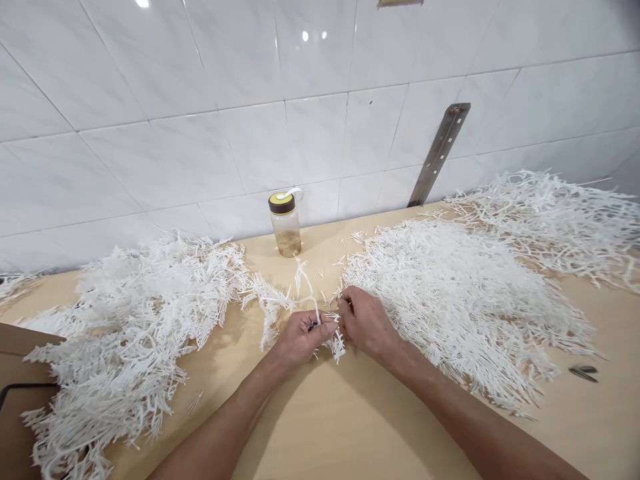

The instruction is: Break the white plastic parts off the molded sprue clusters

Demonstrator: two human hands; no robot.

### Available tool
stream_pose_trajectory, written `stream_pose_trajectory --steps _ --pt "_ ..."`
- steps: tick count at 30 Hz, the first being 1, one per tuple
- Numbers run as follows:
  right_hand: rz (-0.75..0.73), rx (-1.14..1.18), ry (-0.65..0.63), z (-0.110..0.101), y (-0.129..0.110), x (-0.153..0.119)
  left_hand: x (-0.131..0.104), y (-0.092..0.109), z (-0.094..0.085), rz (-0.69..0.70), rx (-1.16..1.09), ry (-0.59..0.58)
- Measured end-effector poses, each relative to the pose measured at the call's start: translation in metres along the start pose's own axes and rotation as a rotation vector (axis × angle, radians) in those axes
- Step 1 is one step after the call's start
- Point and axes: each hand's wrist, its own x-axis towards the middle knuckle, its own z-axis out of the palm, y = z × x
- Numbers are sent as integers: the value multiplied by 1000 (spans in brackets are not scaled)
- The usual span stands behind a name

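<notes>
Near the middle of the wooden table (310, 427), my left hand (300, 339) is closed around a white branched plastic strand (311, 293), whose forked end sticks up above the fingers. Short white sprigs hang below and to the right of its fingertips. Close beside it on the right, my right hand (364, 320) has its fingers pinched together; whatever is between them is too small to make out. A large heap of white sprigs (450, 287) lies right of my right hand. Another heap of white branched pieces (135, 327) spreads out on the left.
A clear bottle (287, 230) with a dark and yellow lid stands near the tiled wall. Longer white strands (565, 220) lie at the back right. A metal strip (440, 153) leans on the wall. A small dark tool (583, 373) lies at right, a cardboard box (23, 373) at left.
</notes>
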Motion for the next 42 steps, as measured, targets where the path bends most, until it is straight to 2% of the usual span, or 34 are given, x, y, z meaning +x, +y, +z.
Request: stream_pose_trajectory --steps 3,7,11,13,16,24,27,29,32,34,37,42 --pt "83 190 19 -11 4 2 0 -3 2 4 41 52" --pt "88 298 10 -21 6 1 1 -3 3 -13 57 81" --pt "-6 409 -194 -27 5 -2 1 0 4 12 101 80" --pt "-93 409 -242 -28 3 -3 1 0 4 21 120 57" --pt "-196 335 -177 -29 1 -4 2 0 4 25 140 33" --pt "-280 119 -77 -20 -6 -11 -1 6 2 -25 144 -3" --pt "-218 115 -64 -13 -7 -11 -3 9 1 -45 107 -8" --pt "-101 164 -54 -12 -5 -7 -4 8 2 -63 57 -32" --pt "85 251 31 -18 2 1 -5 3 4 -78 49 -75" --pt "156 330 82 -24 7 5 -4 0 5 -62 52 -47" --pt "151 423 115 -31 10 7 -2 -1 5 -70 -35 28" --pt "95 404 148 -34 9 3 3 0 4 -78 -267 121"
